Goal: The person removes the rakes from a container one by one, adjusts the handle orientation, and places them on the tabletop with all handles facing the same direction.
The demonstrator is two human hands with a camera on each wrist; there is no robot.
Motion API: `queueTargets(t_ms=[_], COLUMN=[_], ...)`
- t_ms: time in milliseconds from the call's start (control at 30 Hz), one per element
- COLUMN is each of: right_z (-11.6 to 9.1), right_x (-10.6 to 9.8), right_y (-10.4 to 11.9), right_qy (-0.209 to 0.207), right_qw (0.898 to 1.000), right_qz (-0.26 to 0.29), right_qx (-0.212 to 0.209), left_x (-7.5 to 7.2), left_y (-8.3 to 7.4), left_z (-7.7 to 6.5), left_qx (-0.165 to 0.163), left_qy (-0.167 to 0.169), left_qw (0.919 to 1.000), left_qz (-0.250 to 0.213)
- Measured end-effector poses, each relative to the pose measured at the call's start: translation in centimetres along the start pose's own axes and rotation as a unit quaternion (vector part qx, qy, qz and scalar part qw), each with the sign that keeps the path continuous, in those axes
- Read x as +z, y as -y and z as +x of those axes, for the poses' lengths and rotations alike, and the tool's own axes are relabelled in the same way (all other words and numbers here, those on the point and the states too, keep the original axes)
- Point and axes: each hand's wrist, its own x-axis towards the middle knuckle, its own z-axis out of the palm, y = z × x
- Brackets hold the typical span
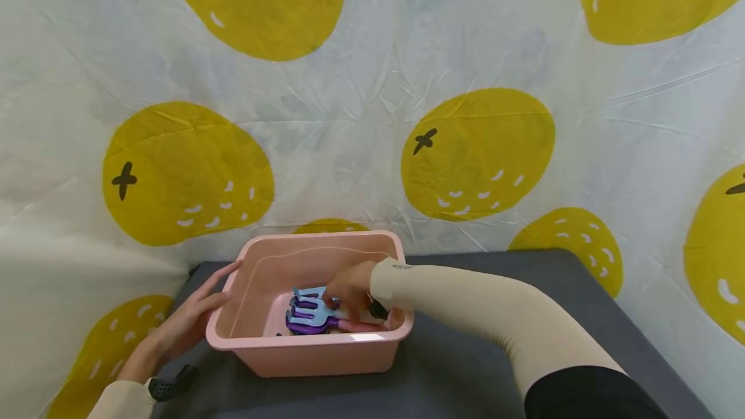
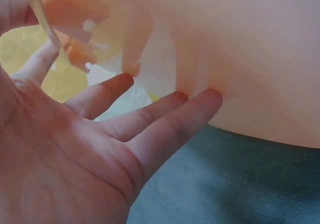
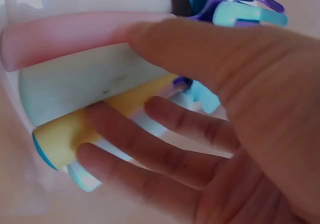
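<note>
"Lying where, those toy forks (image 1: 311, 312)?"
"Inside the pink tub (image 1: 314, 361), handles (image 3: 75, 86) toward its right end; the right hand (image 1: 352, 290) touches them, gripping or not I can't tell."
"Left hand (image 1: 189, 315)?"
"Straight-fingered against the tub's left side, tabletop (image 1: 460, 348) beneath."

We can read no word, brand or number. On the right sleeve (image 1: 465, 296), near its cuff, we see a short line of dark marks (image 1: 403, 266) like lettering, too small for us to make out. The only other signs we find are dark crosses (image 1: 124, 180) on the cloth's (image 1: 349, 173) yellow fruits (image 1: 186, 154).
</note>
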Motion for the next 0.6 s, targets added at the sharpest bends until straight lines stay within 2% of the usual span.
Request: queueTargets(t_ms=[33, 100, 167, 300, 400, 433, 533, 600], right_z=[0.2, 1.3, 2.4, 3.7, 3.8, 3.7, 2.9, 1.6], right_x=[0.0, 0.2, 0.4, 0.6, 0.6, 0.7, 0.5, 0.3], right_y=[-0.1, -0.5, -0.8, -1.2, -1.1, -1.0, -0.8, -0.3], right_qy=[0.005, 0.016, 0.02, 0.019, 0.016, 0.014, 0.007, 0.003], right_qw=[1.0, 0.995, 0.991, 0.995, 0.995, 0.996, 0.993, 0.996], right_qz=[-0.004, -0.077, -0.11, -0.08, -0.08, -0.068, -0.084, -0.043], right_qx=[-0.012, -0.057, -0.079, -0.061, -0.06, -0.056, -0.077, -0.075], left_x=[0.0, 0.1, 0.2, 0.3, 0.4, 0.5, 0.6, 0.7], left_y=[0.1, 0.4, 0.6, 1.0, 1.3, 1.3, 1.4, 1.5], left_z=[0.0, 0.0, 0.1, 0.2, 0.3, 0.3, 0.4, 0.4], left_qx=[-0.003, -0.005, -0.005, -0.001, 0.005, 0.008, 0.012, 0.014], left_qy=[-0.004, -0.014, -0.025, -0.043, -0.055, -0.056, -0.063, -0.067], left_qw=[1.0, 0.9999, 0.9997, 0.9991, 0.9984, 0.9983, 0.9977, 0.9974], left_qz=[-0.002, -0.005, -0.004, 0.004, 0.013, 0.015, 0.021, 0.023])
